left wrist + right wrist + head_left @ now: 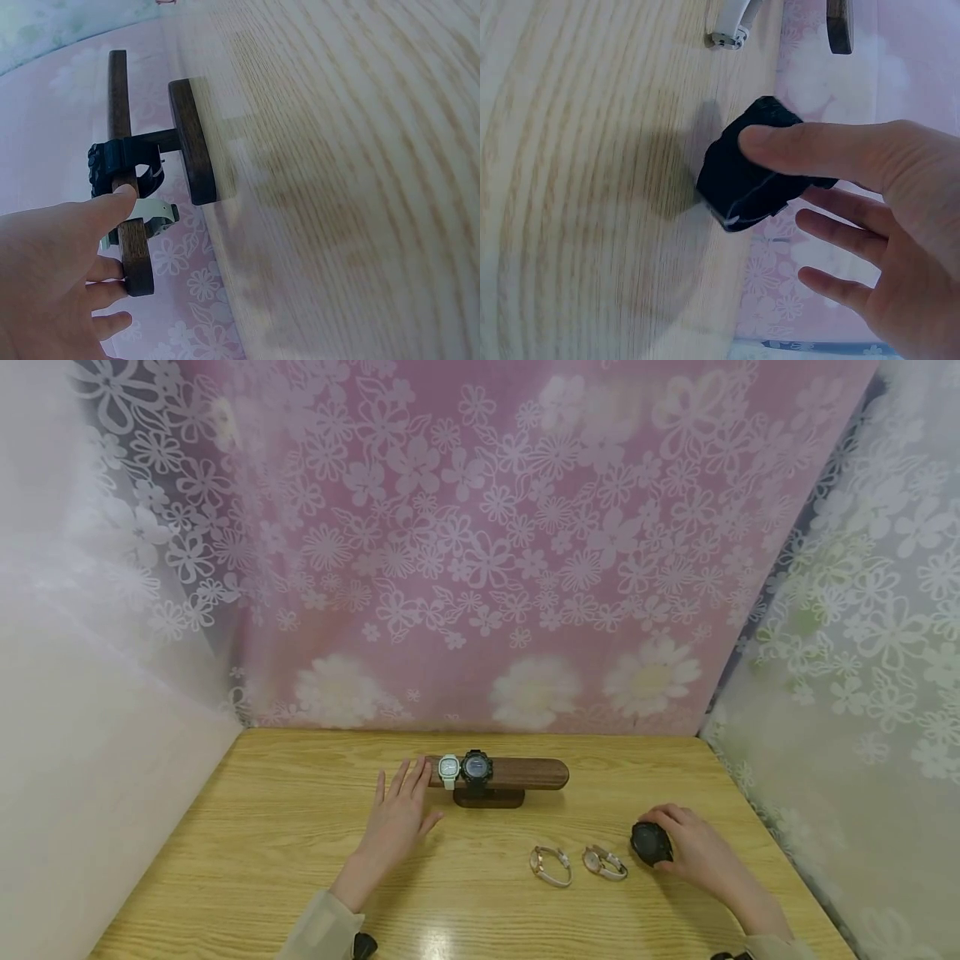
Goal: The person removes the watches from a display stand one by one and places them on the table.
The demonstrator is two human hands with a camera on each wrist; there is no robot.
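Observation:
A wooden watch stand (528, 773) with a round bar carries a pale square watch (448, 767) and, beside it, a black watch (477, 766). My left hand (397, 814) is at the bar's left end, fingers fairly straight and fingertips at the wood. In the left wrist view the thumb (112, 210) overlaps the bar; I cannot tell whether it presses on it. Between thumb and fingers, my right hand (693, 847) pinches another black watch (650, 843). The right wrist view shows this watch (742, 176) close to the tabletop, its strap forming a loop.
Two slim watches with light straps lie on the wooden table (247, 843): one gold-rimmed watch (551, 866) and another slim watch (603, 862) nearer the right hand. Floral curtains (480, 552) enclose the table at the back and right; a pale wall (90, 693) stands left.

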